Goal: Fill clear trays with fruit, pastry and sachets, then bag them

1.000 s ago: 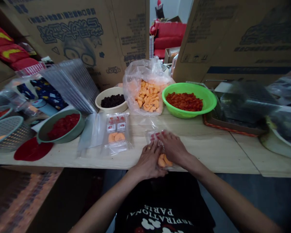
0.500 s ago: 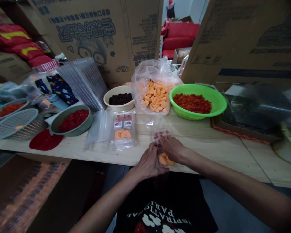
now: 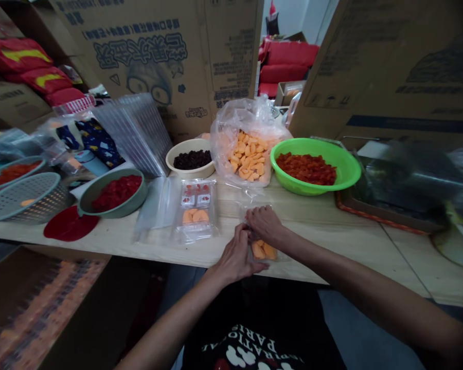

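A clear plastic pack point(image 3: 264, 250) with orange pieces in its near end lies at the table's front edge. My left hand point(image 3: 236, 258) grips its left side, thumb along the near end and fingers bent at the edge. Over the far half, my right hand point(image 3: 265, 224) is closed with curled fingers, hiding what is beneath. Clear film sticks out beyond these knuckles. To the left lies a filled pack point(image 3: 195, 215) in a clear bag, with orange pieces, two small white packets and red pieces.
Behind stand a cream bowl point(image 3: 170, 159) of dark fruit, a clear bag point(image 3: 226, 164) of orange pieces and a green basin point(image 3: 349, 167) of reddish pieces. Leftward are flat clear bags point(image 3: 150, 210), a grey-green bowl point(image 3: 141, 194) of red pieces, a red lid point(image 3: 64, 226) and stacked trays point(image 3: 135, 128).
My right hand has slid slightly away from me over the pack, and its fingers have curled, now covering the red pieces. My left hand stays at the pack's left side.
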`<state>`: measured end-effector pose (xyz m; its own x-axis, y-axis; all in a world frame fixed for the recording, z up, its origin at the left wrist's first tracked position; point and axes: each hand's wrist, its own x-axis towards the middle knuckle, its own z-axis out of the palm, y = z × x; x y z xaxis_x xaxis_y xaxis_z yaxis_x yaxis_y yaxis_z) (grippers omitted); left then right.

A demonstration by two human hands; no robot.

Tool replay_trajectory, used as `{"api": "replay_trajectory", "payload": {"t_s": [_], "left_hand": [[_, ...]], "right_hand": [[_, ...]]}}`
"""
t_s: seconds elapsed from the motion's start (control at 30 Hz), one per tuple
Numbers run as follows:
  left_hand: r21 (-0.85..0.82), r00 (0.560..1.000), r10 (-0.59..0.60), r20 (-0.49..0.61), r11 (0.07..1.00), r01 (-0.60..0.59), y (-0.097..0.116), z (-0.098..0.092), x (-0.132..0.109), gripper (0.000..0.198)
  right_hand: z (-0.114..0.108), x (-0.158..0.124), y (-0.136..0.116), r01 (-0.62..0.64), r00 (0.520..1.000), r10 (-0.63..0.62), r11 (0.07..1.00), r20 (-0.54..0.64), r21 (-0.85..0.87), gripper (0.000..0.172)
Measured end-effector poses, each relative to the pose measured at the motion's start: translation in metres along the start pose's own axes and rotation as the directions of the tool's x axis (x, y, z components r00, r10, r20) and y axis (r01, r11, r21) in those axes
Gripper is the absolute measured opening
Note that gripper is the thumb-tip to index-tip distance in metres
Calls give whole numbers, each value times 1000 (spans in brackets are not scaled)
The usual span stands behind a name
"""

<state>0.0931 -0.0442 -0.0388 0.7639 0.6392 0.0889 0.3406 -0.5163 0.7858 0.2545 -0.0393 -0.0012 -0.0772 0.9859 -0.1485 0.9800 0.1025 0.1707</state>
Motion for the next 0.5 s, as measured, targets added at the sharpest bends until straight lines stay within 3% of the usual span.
{"api": "replay_trajectory", "payload": {"t_s": [0.17,0.23,0.33,0.5], "left_hand": [[44,979,32,-203,999,-23,-15,9,-2,79],[112,959,81,-271,992,-52,-20,12,-5,76],[233,955,143,-258,969,-82,-20,13,-9,67],[381,979,111,-173,924,-37,-13,13,-6,30]], "right_hand": [[0,-17,-10,258,966,-258,966,-6,-5,29],[3,-33,-14,296,955,-296,955,-23,0,30],[12,-58,-21,292,955,-291,956,-65,12,31],[20,-91,-37,309,930,-296,950,-217,31,28]]}}
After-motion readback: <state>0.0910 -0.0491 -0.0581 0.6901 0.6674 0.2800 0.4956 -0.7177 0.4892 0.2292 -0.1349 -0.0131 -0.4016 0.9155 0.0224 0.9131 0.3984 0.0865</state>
